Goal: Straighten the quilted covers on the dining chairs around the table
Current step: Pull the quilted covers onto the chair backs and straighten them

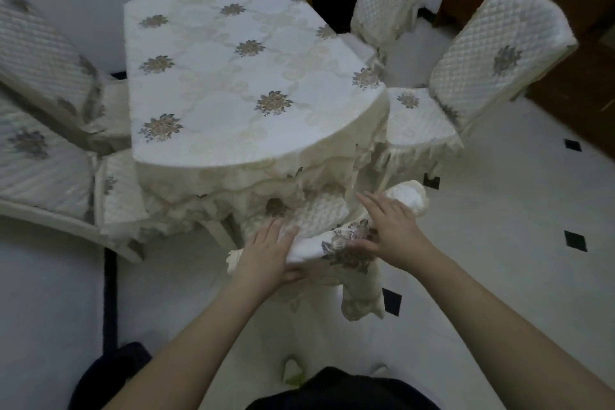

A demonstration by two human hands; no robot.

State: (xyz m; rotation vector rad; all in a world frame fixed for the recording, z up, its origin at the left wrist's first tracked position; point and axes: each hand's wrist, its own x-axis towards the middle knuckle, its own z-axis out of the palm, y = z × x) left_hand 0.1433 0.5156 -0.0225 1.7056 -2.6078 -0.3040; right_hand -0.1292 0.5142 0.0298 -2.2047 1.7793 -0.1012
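Gripping the top edge of the nearest chair's quilted cover (312, 245), my left hand (266, 255) had its fingers laid over the fabric and its thumb curled beneath. My right hand (396, 230) lay flat on the same cover by its flower motif, fingers straight and spread. That chair stood tucked against the near edge of the table (233, 76), under the hanging tablecloth; other covered chairs (492, 56) stood around it.
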